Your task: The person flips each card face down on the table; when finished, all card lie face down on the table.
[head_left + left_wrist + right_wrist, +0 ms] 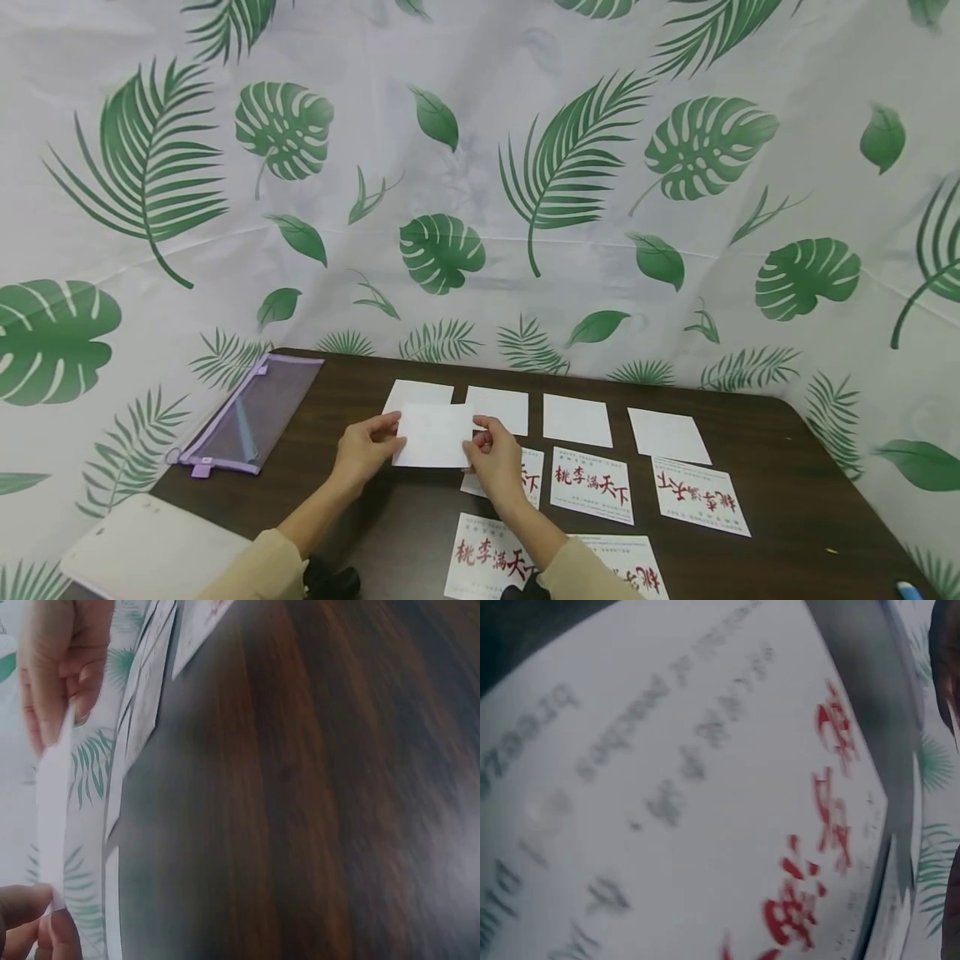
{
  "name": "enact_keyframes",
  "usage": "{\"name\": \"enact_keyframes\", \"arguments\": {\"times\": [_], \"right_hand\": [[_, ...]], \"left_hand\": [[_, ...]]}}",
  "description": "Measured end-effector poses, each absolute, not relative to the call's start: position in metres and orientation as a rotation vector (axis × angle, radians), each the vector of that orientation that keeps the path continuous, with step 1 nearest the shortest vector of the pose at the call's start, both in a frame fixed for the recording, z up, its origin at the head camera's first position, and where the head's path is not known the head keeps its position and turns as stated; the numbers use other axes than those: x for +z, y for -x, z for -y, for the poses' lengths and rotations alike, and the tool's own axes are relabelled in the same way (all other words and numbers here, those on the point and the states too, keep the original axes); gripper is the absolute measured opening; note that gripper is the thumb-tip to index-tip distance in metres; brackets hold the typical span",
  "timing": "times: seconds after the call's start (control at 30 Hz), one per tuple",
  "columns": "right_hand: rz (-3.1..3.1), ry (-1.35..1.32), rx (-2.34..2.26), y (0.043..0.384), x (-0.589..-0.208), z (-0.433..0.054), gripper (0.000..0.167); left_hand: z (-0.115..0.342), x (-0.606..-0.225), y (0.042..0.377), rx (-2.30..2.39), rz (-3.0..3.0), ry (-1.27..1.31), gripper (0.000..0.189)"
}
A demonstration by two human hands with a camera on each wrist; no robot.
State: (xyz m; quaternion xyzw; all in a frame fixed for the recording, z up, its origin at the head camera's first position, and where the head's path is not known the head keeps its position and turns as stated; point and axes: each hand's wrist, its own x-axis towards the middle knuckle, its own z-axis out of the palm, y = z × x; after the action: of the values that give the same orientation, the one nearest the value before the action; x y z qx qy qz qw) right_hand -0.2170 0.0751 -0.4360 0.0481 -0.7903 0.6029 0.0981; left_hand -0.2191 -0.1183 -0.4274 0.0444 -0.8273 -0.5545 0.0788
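Observation:
A small white card (432, 437) is held up over the table, its blank face toward the head camera. My left hand (365, 450) pinches its left edge between thumb and fingers, and my right hand (497, 462) pinches the right edge. The left wrist view shows the held card (54, 810) nearly edge-on between both hands. Behind it lies a back row of blank white cards (577, 421), the leftmost partly covered. Nearer lie cards with red characters (592, 486), one of them partly under my right forearm. A printed card (705, 825) fills much of the right wrist view, blurred.
A purple-edged mesh zip pouch (288, 392) with a blue item inside lies at the back left. A white flat object (150, 546) sits at the front left. The dark wooden table (795, 500) meets a leaf-patterned cloth (465, 183). A blue-tipped object (909, 591) shows bottom right.

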Motion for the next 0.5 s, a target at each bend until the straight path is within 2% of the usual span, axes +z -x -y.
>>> {"name": "enact_keyframes", "arguments": {"times": [0.17, 0.5], "right_hand": [[2.492, -0.168, 1.716, 0.214, -0.445, -0.067, 0.036], [2.779, -0.17, 1.274, 0.208, -0.447, -0.058, 0.031]], "left_hand": [[0.133, -0.434, 0.216, -1.554, 2.586, -0.118, 0.037], [0.148, -0.436, 0.211, -1.389, 2.701, -0.082, 0.037]]}}
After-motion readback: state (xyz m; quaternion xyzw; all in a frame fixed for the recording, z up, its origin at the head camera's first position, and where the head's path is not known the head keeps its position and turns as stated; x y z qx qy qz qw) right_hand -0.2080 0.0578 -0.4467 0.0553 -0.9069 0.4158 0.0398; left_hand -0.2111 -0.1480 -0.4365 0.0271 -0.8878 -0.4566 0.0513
